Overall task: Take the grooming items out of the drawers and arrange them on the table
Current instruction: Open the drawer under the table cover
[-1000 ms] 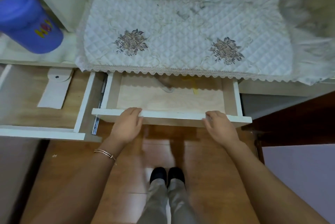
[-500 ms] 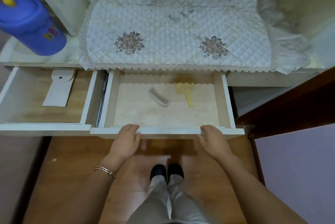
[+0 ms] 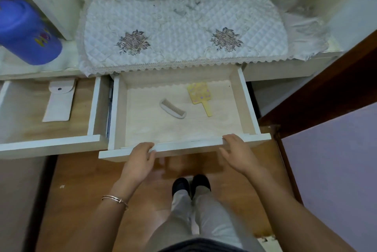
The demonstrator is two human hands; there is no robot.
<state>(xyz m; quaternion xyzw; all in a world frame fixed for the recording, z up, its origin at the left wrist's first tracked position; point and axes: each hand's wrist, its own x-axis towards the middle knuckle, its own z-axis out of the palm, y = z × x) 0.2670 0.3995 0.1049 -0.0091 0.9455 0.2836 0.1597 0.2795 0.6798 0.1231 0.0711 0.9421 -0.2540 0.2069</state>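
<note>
The middle drawer [image 3: 247,107] stands open in the centre of the frame. Inside it a pale comb [image 3: 173,108] lies near the middle, and a yellow hand mirror [image 3: 200,96] lies apart from it toward the upper right, handle pointing down the frame. The left hand [image 3: 139,163] curls its fingers [image 3: 150,148] over the drawer's front edge, gripping it. The right hand [image 3: 238,155] rests at the same edge with fingers loosely spread, not clasped. At left, a second open drawer [image 3: 51,143] holds a white snap pouch [image 3: 59,100]. Above, a quilted cloth [image 3: 183,27] covers the worktop [image 3: 285,66], with a blue cup [image 3: 26,33] at upper left.
</note>
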